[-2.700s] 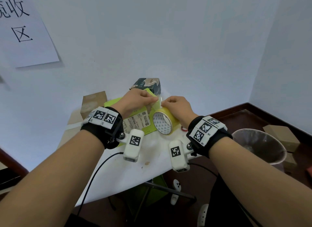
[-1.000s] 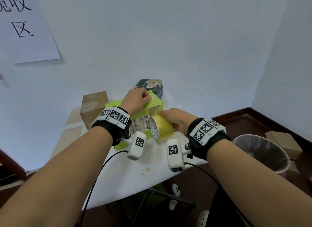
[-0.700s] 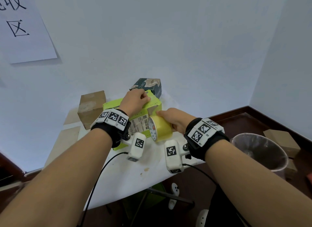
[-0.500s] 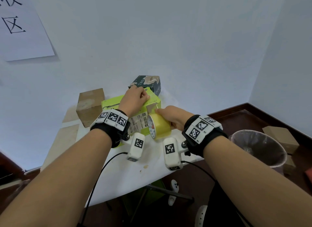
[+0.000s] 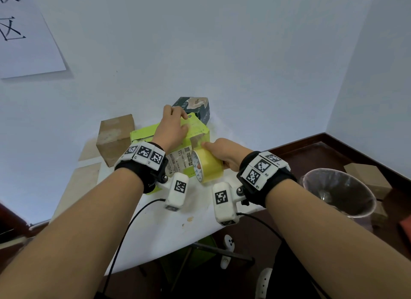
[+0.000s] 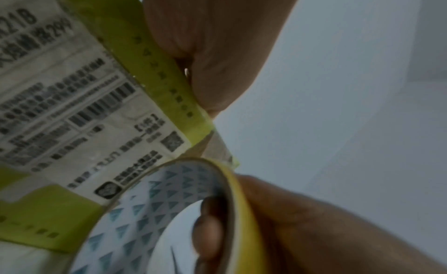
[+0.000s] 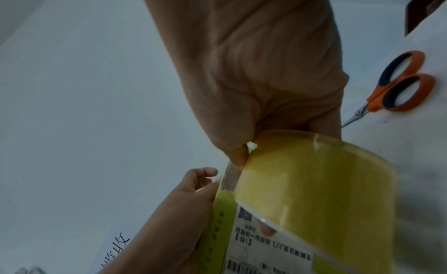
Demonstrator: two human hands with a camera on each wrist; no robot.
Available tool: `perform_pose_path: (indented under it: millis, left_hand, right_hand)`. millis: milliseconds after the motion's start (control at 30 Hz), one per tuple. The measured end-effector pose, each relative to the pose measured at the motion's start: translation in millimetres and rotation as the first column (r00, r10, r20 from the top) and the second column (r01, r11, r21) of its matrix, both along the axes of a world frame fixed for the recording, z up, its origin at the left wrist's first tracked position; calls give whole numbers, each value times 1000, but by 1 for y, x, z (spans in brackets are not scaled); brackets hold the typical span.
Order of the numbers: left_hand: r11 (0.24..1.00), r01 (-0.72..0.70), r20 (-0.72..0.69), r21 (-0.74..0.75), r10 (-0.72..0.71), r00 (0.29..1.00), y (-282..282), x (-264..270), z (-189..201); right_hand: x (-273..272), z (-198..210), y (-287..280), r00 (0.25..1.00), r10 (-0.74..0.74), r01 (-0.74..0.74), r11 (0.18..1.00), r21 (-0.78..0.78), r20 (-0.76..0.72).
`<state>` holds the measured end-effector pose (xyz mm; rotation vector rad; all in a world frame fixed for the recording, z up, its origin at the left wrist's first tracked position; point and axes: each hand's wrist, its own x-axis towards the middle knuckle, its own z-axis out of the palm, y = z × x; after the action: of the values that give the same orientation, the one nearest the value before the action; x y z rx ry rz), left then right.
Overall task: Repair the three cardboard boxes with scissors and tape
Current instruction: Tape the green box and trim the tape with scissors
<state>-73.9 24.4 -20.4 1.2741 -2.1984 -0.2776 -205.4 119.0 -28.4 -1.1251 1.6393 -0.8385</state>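
bare table (image 5: 155, 227) near edge, brown box (image 5: 114, 138) left, dark box (image 5: 195, 106) behind, scissors (image 7: 396, 87) right

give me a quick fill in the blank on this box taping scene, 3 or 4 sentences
The right hand grips a roll of ____ tape.
The left hand rests on top of the ____ box.
The scissors lying on the table have ____ handles.
The plain brown box stands to the ____ of the box under the left hand.

Missing words: yellow; green; orange; left
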Motion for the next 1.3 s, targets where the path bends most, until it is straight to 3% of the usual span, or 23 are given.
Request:
perform_pose_path:
  millis: [100, 200, 267, 500, 633, 867, 1167, 1300]
  left_hand:
    - [985, 115, 20, -125, -113, 993, 2, 5, -3]
    - [956, 262, 91, -132, -251, 964, 3, 12, -6]
    - [948, 286, 157, -139, -265, 951, 4, 14, -8]
    - [971, 217, 351, -100, -170, 921, 18, 19, -7]
    - [980, 193, 386, -56, -157, 909, 25, 19, -7]
    - [961, 250, 360, 116, -275, 891, 22, 25, -1]
    - [943, 302, 273, 140, -330, 904, 18, 27, -1]
    - [940, 283, 404, 189, -337, 851, 18, 30, 7]
  right_hand:
    - [-1, -2, -2, 1000, -3, 3, 1000, 5, 18]
    - [0, -3, -4, 1000, -4, 4, 1000, 3, 24]
    - [0, -4, -4, 1000, -5, 5, 1000, 1, 21]
    - [0, -13, -4, 999, -13, 14, 1000, -26, 48]
    - [-4, -15, 0, 992, 17, -11, 999, -45, 122]
    - [-13, -15, 10, 938, 135, -127, 991, -46, 318]
    - [-6, -19, 8, 983, 84, -84, 996, -9, 161]
    - [-2, -21, 4, 988, 50, -50, 999, -4, 149]
